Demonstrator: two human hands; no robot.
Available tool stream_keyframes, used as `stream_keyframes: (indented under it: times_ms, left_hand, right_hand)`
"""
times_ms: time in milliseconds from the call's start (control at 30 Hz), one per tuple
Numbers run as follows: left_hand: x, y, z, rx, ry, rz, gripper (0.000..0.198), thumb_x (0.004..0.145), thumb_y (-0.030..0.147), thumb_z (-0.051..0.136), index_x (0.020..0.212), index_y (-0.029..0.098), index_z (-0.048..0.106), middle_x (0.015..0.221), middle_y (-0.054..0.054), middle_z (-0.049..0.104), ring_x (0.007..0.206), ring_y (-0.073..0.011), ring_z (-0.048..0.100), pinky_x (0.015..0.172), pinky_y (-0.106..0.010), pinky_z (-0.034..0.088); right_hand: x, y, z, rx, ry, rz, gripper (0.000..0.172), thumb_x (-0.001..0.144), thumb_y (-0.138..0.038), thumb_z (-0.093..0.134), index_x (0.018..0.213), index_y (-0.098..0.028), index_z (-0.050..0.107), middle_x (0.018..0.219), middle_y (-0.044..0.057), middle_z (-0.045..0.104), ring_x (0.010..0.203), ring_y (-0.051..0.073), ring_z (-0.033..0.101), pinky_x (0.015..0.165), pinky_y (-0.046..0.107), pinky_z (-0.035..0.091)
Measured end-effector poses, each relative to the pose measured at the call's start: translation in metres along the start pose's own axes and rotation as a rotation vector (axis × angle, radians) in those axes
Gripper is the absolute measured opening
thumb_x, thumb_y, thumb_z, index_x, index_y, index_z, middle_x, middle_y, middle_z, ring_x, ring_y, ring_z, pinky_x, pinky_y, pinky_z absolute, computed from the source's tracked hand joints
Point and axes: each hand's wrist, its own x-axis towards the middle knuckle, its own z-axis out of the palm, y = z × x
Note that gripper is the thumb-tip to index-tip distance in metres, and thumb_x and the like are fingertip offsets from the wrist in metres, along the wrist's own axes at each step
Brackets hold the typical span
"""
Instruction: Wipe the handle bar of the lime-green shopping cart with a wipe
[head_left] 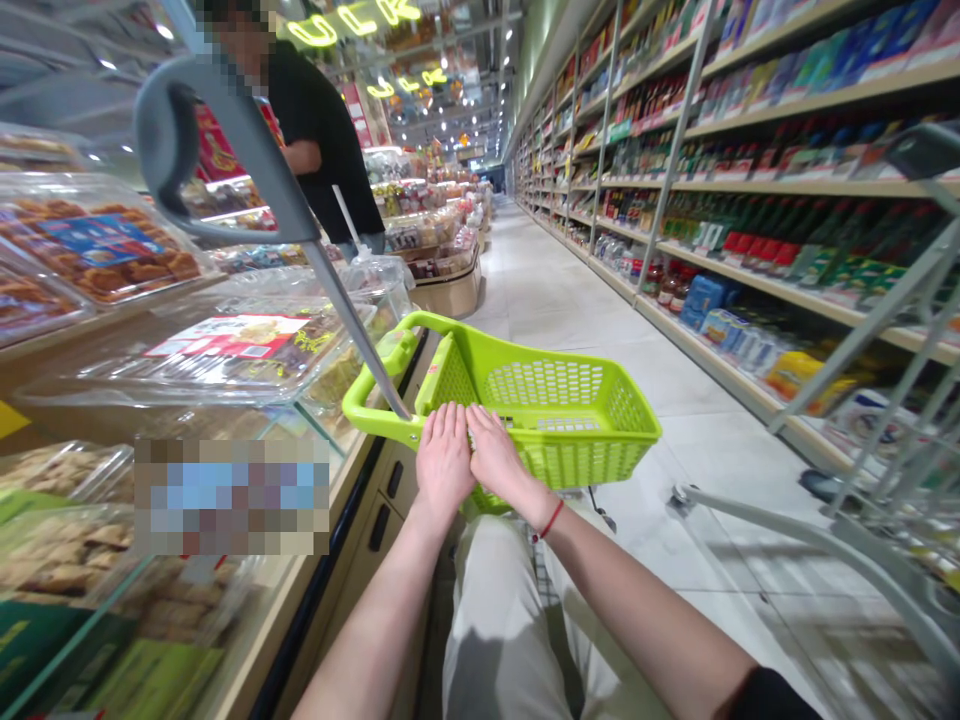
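Both hands lie flat, palms down and fingers together, on the near rim of the green basket (600, 455), left hand (444, 458) touching right hand (496, 455); neither curls round anything. The basket sits low in the aisle, just beside the glass case (247, 360), its grey handle (225, 150) standing free. With no grip, a push could tip it or knock it against the case

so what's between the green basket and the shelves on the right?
Only bare floor tiles, going by the head view. Nothing stands between the green basket and the stocked shelves.
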Motion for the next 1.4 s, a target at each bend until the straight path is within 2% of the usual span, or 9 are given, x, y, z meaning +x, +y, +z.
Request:
stream_keyframes:
  times_ms: [100,200,367,500,700,900,1033,1167,1400]
  left_hand:
    - [0.0,-0.002,0.0,-0.01,-0.015,0.007,0.062,0.087,0.023,0.045,0.145,0.001,0.044,0.151,-0.019,0.046,0.143,-0.0298,0.039,0.122,-0.044,0.023]
    - [0.0,-0.002,0.0,-0.032,0.017,-0.013,0.061,0.087,0.025,0.046,0.144,0.002,0.045,0.15,-0.019,0.047,0.144,-0.0294,0.039,0.123,-0.045,0.021]
    - [-0.002,-0.001,-0.001,-0.022,0.055,-0.039,0.058,0.087,0.03,0.051,0.14,0.006,0.05,0.15,-0.018,0.047,0.144,-0.0318,0.037,0.124,-0.049,0.017]
    - [-0.003,-0.002,-0.001,-0.008,0.068,-0.041,0.057,0.087,0.031,0.052,0.139,0.008,0.051,0.15,-0.018,0.047,0.144,-0.0322,0.037,0.124,-0.048,0.019]
    - [-0.004,-0.003,0.0,-0.035,0.061,-0.038,0.063,0.087,0.03,0.049,0.144,0.003,0.044,0.151,-0.018,0.047,0.143,-0.0308,0.038,0.125,-0.047,0.018]
    - [-0.004,-0.006,-0.002,-0.017,0.009,-0.019,0.065,0.088,0.027,0.044,0.147,0.0,0.04,0.153,-0.02,0.043,0.144,-0.0306,0.037,0.124,-0.046,0.019]
    - [-0.005,-0.008,-0.002,-0.005,-0.008,-0.013,0.065,0.087,0.024,0.043,0.148,0.002,0.039,0.154,-0.019,0.042,0.145,-0.03,0.036,0.124,-0.046,0.019]
    - [-0.004,-0.007,-0.002,-0.021,0.021,-0.025,0.07,0.085,0.03,0.048,0.147,0.0,0.038,0.152,-0.021,0.044,0.143,-0.0305,0.039,0.123,-0.045,0.021]
    - [-0.005,-0.005,-0.001,-0.054,0.05,-0.038,0.07,0.087,0.031,0.049,0.148,0.001,0.036,0.152,-0.02,0.044,0.144,-0.0307,0.037,0.124,-0.045,0.019]
  right_hand:
    - [-0.001,-0.003,-0.002,-0.028,-0.01,-0.079,0.073,0.076,0.0,0.038,0.149,-0.001,0.038,0.157,0.018,0.038,0.148,0.022,0.03,0.124,0.043,0.02]
    - [-0.011,0.009,-0.01,-0.124,0.007,-0.079,0.072,0.076,-0.001,0.04,0.149,-0.003,0.039,0.156,0.018,0.039,0.148,0.023,0.031,0.125,0.046,0.016]
    - [-0.032,0.04,-0.026,-0.253,0.023,0.072,0.07,0.074,-0.001,0.044,0.145,-0.006,0.046,0.152,0.017,0.046,0.145,0.028,0.036,0.123,0.054,0.013]
    - [-0.04,0.052,-0.028,-0.325,0.057,0.188,0.067,0.076,-0.001,0.043,0.144,0.0,0.044,0.152,0.022,0.043,0.144,0.031,0.038,0.123,0.054,0.013]
    - [-0.027,0.033,-0.009,-0.257,0.095,0.196,0.072,0.074,-0.003,0.048,0.144,0.009,0.038,0.153,0.031,0.036,0.147,0.034,0.031,0.122,0.051,0.021]
    - [0.0,-0.003,0.0,-0.094,-0.01,0.031,0.076,0.073,-0.003,0.043,0.148,0.004,0.035,0.157,0.026,0.033,0.149,0.028,0.027,0.123,0.049,0.02]
    - [0.004,-0.012,-0.003,-0.06,-0.033,-0.113,0.079,0.072,0.0,0.04,0.151,0.0,0.034,0.158,0.021,0.032,0.151,0.023,0.024,0.125,0.047,0.017]
    - [-0.007,0.004,-0.01,-0.131,-0.005,-0.098,0.075,0.074,-0.001,0.042,0.149,-0.001,0.038,0.157,0.021,0.035,0.148,0.023,0.03,0.125,0.047,0.015]
    - [-0.036,0.062,-0.025,-0.282,0.053,0.107,0.072,0.072,-0.001,0.046,0.144,-0.001,0.045,0.149,0.023,0.048,0.142,0.027,0.041,0.123,0.048,0.02]
